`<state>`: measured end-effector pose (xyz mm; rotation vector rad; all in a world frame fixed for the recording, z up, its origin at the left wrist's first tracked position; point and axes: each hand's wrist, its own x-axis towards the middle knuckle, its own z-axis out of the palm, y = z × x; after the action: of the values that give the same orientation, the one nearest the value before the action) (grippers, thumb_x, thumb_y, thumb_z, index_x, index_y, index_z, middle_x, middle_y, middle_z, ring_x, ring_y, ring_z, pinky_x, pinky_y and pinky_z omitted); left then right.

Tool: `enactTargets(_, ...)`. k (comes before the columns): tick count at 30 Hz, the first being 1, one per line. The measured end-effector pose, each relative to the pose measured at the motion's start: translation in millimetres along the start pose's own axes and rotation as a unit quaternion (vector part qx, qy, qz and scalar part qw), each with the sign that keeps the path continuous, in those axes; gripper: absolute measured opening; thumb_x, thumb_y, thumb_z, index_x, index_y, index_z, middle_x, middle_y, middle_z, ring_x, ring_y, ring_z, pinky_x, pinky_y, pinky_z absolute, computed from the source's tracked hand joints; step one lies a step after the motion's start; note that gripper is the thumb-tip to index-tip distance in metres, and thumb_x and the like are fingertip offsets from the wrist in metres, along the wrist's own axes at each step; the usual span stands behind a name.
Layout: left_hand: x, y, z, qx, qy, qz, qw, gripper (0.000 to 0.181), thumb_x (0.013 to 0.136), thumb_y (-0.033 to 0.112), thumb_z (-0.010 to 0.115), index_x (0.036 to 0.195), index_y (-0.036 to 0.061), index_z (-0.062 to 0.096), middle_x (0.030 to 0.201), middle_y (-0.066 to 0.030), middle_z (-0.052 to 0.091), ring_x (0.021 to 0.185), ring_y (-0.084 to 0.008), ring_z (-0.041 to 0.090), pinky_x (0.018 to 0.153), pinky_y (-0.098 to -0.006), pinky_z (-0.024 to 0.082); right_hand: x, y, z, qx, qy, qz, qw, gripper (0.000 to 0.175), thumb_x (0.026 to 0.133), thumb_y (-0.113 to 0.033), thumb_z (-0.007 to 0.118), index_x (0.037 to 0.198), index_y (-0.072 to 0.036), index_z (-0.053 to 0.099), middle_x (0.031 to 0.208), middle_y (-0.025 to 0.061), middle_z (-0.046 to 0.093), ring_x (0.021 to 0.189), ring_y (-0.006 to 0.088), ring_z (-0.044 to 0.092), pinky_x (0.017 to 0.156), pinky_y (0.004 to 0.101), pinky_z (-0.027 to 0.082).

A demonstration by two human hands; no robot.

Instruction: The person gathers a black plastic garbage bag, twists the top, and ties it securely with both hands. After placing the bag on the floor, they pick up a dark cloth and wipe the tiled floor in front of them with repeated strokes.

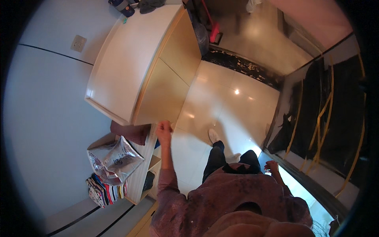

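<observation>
My left hand (pixel 164 129) is curled and slightly blurred, by the near lower corner of a cabinet (pixel 165 89) with pale wooden fronts and a white top (pixel 124 62). The picture does not settle whether it touches the cabinet or pinches anything. Left of that hand, a silver foil insulated bag (pixel 118 160) lies on a low shelf unit (pixel 140 177). Beside the bag is a stack of folded colourful cloths (pixel 103 191). At my other side hangs my right hand (pixel 271 166), fingers loosely bent, with nothing visible in it, near the dark-edged wall base.
Glossy tiles (pixel 204 103) cover the floor, where my shoe (pixel 213 136) stands. A dark marbled threshold (pixel 242 65) crosses the doorway. Beyond it is a red broom (pixel 214 31). Black sheeting with yellow tape (pixel 322 127) covers the right wall. A bottle (pixel 124 8) stands on the cabinet.
</observation>
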<state>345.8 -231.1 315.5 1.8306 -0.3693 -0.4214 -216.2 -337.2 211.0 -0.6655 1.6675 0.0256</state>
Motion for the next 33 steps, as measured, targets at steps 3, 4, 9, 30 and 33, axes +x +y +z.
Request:
enactTargets(3, 81.5, 45.3, -20.5, 0.128, 0.103, 0.078, 0.983, 0.021, 0.081, 0.019, 0.052, 0.072, 0.0001, 0.053, 0.060, -0.0040, 0.050, 0.057, -0.0122, 0.047, 0.053, -0.0259, 0.039, 9.9, -36.4, 18.0, -0.013, -0.018, -0.013, 1.000, 0.020, 0.076, -0.020, 0.050, 0.085, -0.002, 0.055, 0.067, 0.0131, 0.058, 0.053, 0.0220, 0.058, 0.039, 0.0319, 0.045)
enactTargets(4, 103.3, 54.3, -25.6, 0.172, 0.146, 0.149, 0.963, 0.021, 0.080, 0.019, 0.052, 0.073, -0.0009, 0.053, 0.066, -0.0068, 0.053, 0.062, -0.0158, 0.050, 0.059, -0.0284, 0.042, 14.3, -47.0, 23.1, -0.024, -0.023, -0.012, 0.999, 0.020, 0.077, -0.020, 0.050, 0.084, -0.002, 0.056, 0.066, 0.0128, 0.058, 0.054, 0.0220, 0.058, 0.039, 0.0327, 0.045)
enactTargets(9, 187.3, 69.0, -33.2, 0.427, 0.243, 0.234, 0.839, 0.024, 0.080, 0.022, 0.049, 0.090, 0.0010, 0.054, 0.098, -0.0149, 0.052, 0.091, -0.0271, 0.048, 0.075, -0.0384, 0.039, 55.4, -125.2, 35.6, -0.110, -0.026, -0.093, 0.989, 0.017, 0.078, -0.017, 0.049, 0.080, -0.003, 0.058, 0.065, 0.0109, 0.058, 0.054, 0.0184, 0.056, 0.042, 0.0326, 0.043)
enactTargets(30, 200.4, 70.9, -8.3, 0.531, 0.304, 0.003, 0.791, 0.045, 0.083, 0.036, 0.042, 0.115, 0.0045, 0.046, 0.122, -0.0164, 0.040, 0.114, -0.0309, 0.036, 0.093, -0.0423, 0.025, -40.2, -809.7, 536.8, -0.212, -0.113, -0.863, 0.444, 0.026, 0.073, -0.011, 0.054, 0.097, -0.002, 0.054, 0.094, 0.0113, 0.053, 0.087, 0.0250, 0.053, 0.071, 0.0349, 0.044)
enactTargets(33, 202.4, 71.3, -7.9, 0.522, 0.302, 0.013, 0.798, 0.046, 0.084, 0.037, 0.041, 0.115, 0.0035, 0.045, 0.123, -0.0165, 0.039, 0.114, -0.0310, 0.036, 0.093, -0.0420, 0.024, -35.6, -826.5, 588.3, -0.301, -0.050, -0.841, 0.448, 0.032, 0.073, -0.013, 0.057, 0.102, -0.001, 0.052, 0.099, 0.0108, 0.053, 0.093, 0.0259, 0.051, 0.074, 0.0355, 0.044)
